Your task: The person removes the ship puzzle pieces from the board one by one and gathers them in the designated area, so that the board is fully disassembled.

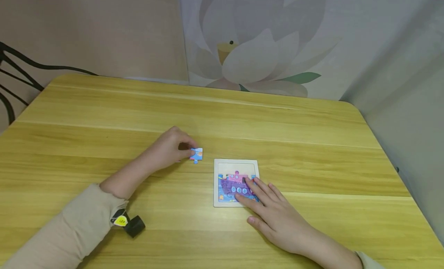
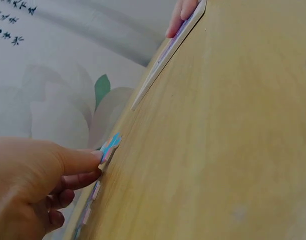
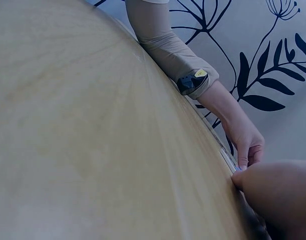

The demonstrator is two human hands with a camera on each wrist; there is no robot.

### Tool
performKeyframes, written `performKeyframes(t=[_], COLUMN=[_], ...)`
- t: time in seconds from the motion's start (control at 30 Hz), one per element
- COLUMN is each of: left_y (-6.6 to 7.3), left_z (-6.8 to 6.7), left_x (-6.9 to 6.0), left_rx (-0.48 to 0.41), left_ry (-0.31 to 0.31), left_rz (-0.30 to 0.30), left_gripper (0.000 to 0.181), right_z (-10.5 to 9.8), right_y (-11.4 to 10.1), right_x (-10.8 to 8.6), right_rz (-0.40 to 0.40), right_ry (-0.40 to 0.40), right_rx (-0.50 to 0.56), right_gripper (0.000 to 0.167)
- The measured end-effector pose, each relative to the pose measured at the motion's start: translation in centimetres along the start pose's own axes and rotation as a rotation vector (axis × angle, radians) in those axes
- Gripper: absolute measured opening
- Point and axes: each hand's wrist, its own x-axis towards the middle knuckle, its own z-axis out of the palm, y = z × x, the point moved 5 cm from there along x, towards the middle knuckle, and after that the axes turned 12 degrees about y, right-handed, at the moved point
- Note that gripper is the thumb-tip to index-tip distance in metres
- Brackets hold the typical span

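Observation:
My left hand (image 1: 169, 148) pinches a blue jigsaw piece (image 1: 198, 155) between thumb and fingers, left of the puzzle frame. The left wrist view shows this piece (image 2: 110, 146) tilted at the fingertips, close to the tabletop. My right hand (image 1: 279, 221) rests on the right side of the puzzle frame (image 1: 216, 184), its fingers extended over the picture. Joined pieces (image 1: 229, 188) with a purple and pink ship on blue fill the frame's lower part; bare backing (image 1: 236, 167) shows along the top. Fingers hide the picture's right part.
More puzzle pieces (image 2: 95, 191) lie below the left hand, mostly hidden from the head view. The wooden table (image 1: 295, 134) meets a wall with a flower picture (image 1: 260, 57) behind it. A dark metal chair (image 1: 24, 66) stands at the far left.

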Motion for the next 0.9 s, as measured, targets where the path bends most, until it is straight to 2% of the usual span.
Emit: performKeyframes(t=[0.17, 0.37, 0.5, 0.67, 0.9], left_y=[0.41, 0.53, 0.54, 0.38, -0.01], left_z=[-0.01, 0.03, -0.02, 0.04, 0.04], left_x=[-0.04, -0.18, -0.32, -0.35, -0.35], left_rx=[0.087, 0.12, 0.134, 0.111, 0.032], left_ry=[0.014, 0.026, 0.037, 0.026, 0.01], left_rz=[0.078, 0.084, 0.115, 0.131, 0.1], left_gripper=[0.012, 0.012, 0.014, 0.016, 0.015], right_z=[-0.07, -0.05, -0.06, -0.07, -0.07], right_y=[0.01, 0.02, 0.02, 0.01, -0.01], right_x=[0.01, 0.01, 0.02, 0.01, 0.05], right_rz=[0.0, 0.0, 0.0, -0.001, -0.008], right_ry=[0.0, -0.003, -0.001, 0.002, 0.011], right_rx=[-0.001, -0.005, -0.004, -0.001, -0.005], right_gripper=[0.051, 0.051, 0.051, 0.051, 0.051])
